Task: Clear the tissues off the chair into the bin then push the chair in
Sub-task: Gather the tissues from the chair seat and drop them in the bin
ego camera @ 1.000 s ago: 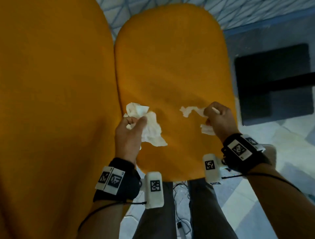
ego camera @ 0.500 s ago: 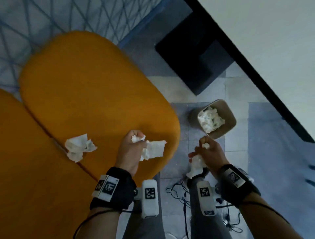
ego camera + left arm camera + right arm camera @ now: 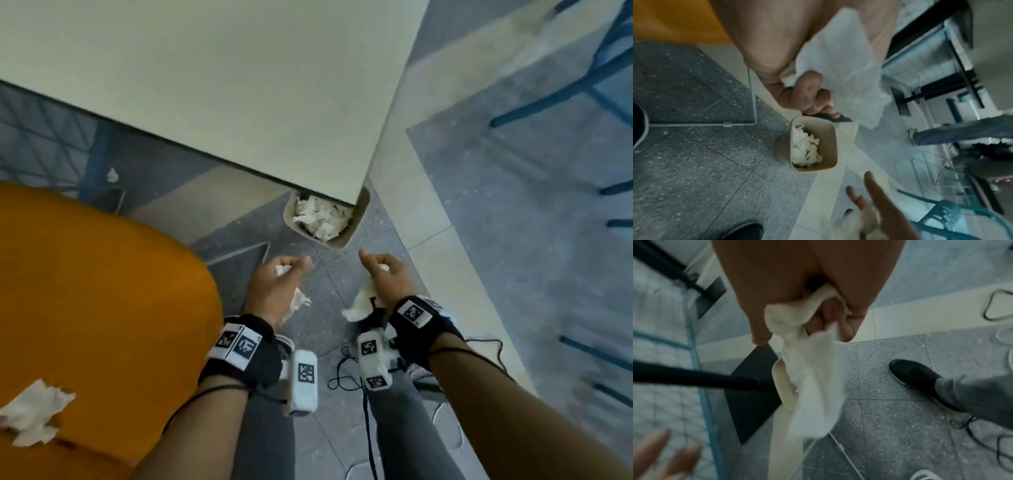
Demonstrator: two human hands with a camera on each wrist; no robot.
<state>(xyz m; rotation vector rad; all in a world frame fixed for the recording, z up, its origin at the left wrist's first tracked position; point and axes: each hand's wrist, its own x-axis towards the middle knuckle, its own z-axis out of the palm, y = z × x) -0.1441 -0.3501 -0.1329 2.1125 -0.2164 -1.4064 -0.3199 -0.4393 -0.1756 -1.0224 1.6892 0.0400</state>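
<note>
In the head view my left hand (image 3: pixel 274 287) grips a crumpled white tissue (image 3: pixel 298 299) over the floor, just right of the orange chair seat (image 3: pixel 102 291). My right hand (image 3: pixel 390 277) grips another tissue (image 3: pixel 359 305) beside it. Both hands are a short way in front of the beige bin (image 3: pixel 337 244), which holds several tissues and sits partly under the table corner. One tissue (image 3: pixel 34 411) lies on the seat. The left wrist view shows the gripped tissue (image 3: pixel 842 65) above the bin (image 3: pixel 835 142). The right wrist view shows the tissue (image 3: pixel 813 386) hanging from curled fingers.
A pale table top (image 3: pixel 222 85) overhangs the bin. Blue chair legs (image 3: pixel 582 85) stand at the right. Cables (image 3: pixel 342 377) lie on the grey floor by my feet. A small white scrap (image 3: pixel 112 175) lies under the table. Another person's leg (image 3: pixel 951 134) is beyond the bin.
Both hands lifted tissues off the seat and carried them right, toward the bin. My head turned right, so the table and bin now fill the view.
</note>
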